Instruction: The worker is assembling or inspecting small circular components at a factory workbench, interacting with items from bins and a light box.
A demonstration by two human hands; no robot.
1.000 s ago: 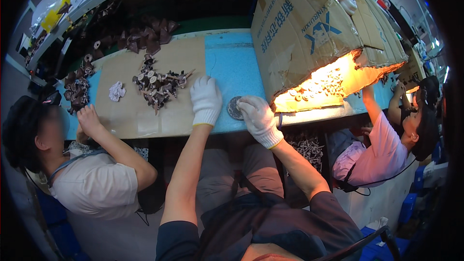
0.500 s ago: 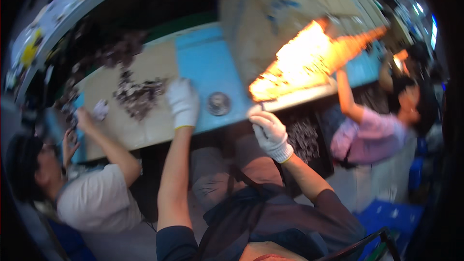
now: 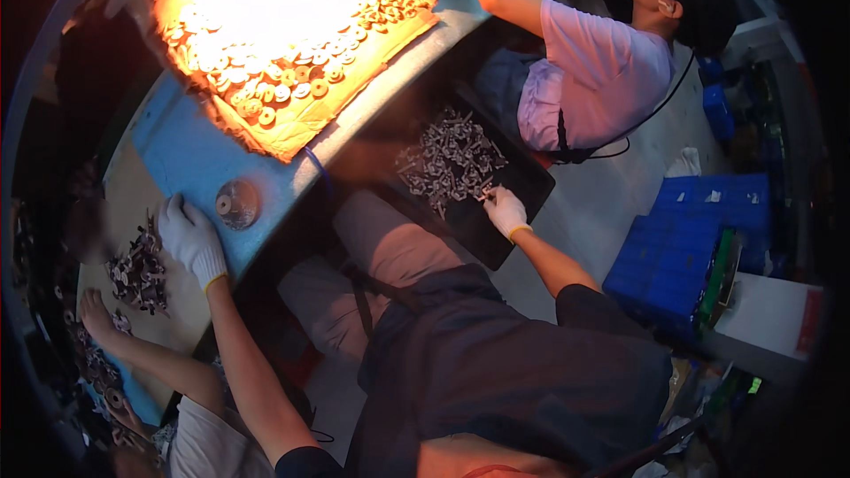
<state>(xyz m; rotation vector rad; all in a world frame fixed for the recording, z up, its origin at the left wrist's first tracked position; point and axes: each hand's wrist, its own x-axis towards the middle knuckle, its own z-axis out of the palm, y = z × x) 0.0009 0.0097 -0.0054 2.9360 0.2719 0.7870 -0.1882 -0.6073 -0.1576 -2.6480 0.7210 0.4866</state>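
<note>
My left hand (image 3: 192, 243), in a white knit glove, lies flat on the worktable with its fingers stretched out. Just left of it is a pile of small dark metal parts (image 3: 140, 273). To its right stands a round, clear-looking piece with a ringed centre (image 3: 237, 204). Low beside the table, my right hand (image 3: 507, 213), also gloved, reaches over the near right part of a black tray (image 3: 531, 179). Its fingers pinch a small shiny metal part (image 3: 487, 192). Many similar metal parts (image 3: 450, 159) lie heaped in that tray.
Under a glaring light, a cardboard sheet (image 3: 305, 128) holds many round washer-like pieces. A co-worker in a pink shirt (image 3: 611, 71) sits at the right; another in a pale shirt (image 3: 208, 438) works at the lower left. Blue crates (image 3: 664, 257) stand on the floor at the right.
My view has swung to the right. My right hand has gone from the table edge by the lit cardboard down to the black tray. The left hand still rests on the table.
</note>
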